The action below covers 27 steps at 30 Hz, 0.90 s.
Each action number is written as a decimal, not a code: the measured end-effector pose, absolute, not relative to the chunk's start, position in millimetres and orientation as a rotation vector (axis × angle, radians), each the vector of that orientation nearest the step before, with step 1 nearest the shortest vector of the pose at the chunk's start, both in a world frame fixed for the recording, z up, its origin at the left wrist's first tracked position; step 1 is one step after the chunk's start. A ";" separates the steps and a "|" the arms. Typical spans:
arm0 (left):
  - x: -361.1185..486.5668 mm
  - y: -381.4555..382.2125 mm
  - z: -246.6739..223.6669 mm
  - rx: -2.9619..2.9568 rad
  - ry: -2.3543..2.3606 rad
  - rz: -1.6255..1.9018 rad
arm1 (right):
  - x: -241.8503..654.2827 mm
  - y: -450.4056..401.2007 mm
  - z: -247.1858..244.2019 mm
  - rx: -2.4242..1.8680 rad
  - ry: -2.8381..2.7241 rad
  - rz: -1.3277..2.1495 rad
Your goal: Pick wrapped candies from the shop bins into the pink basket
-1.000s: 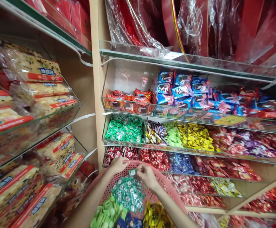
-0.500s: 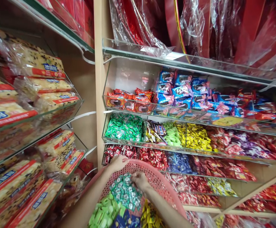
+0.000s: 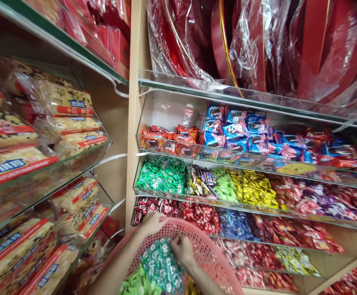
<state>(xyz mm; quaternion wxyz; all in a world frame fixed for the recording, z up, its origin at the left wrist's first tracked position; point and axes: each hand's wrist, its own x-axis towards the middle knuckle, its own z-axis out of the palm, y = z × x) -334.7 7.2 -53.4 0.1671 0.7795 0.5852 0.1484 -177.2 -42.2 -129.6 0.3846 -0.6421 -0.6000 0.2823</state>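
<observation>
A pink perforated plastic basket (image 3: 210, 250) is at the bottom of the view, in front of the shelves. My left hand (image 3: 152, 224) is closed over its far rim, on the left side. Inside the basket, my right hand (image 3: 183, 249) pinches the upper edge of what looks like a clear bag of green-wrapped candies (image 3: 162, 266). Its fingertips are partly hidden. Beside that bag lie light green packets (image 3: 138, 282), and a little yellow shows below my right wrist.
Tilted shelf bins ahead hold green candies (image 3: 161, 174), yellow candies (image 3: 256, 188), red packets (image 3: 199, 217) and blue-wrapped snacks (image 3: 235, 131). Packaged pastry bars (image 3: 70, 100) fill glass shelves close on the left. A wooden upright (image 3: 133, 123) divides both sides. Large red plastic-wrapped items (image 3: 258, 45) stand above.
The view has tilted upward, so shelves and basket sit lower in the picture. Both hands keep their places at the basket. The dark blue packets at the bottom have nearly gone out of view.
</observation>
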 end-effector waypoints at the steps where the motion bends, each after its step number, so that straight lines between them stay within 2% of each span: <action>1: -335.0 7.7 -54.4 2.217 1.665 0.423 | -178.3 -43.8 -123.8 -1.629 -1.569 0.641; 4: -336.3 10.0 -58.3 2.215 1.651 0.429 | -185.2 -49.1 -89.6 -1.556 -1.728 0.442; 8: -337.8 13.9 -64.7 2.230 1.591 0.448 | -196.8 -42.9 -13.5 -1.307 -1.995 0.187; 14: -337.4 14.5 -68.6 2.179 1.664 0.476 | -205.9 28.0 82.3 -1.218 -2.013 -0.138; 19: -337.7 13.9 -69.3 2.157 1.651 0.513 | -215.9 81.1 103.2 -1.450 -2.014 -0.224; 27: -337.1 12.2 -65.8 2.147 1.658 0.490 | -223.4 91.7 98.6 -1.571 -2.047 -0.241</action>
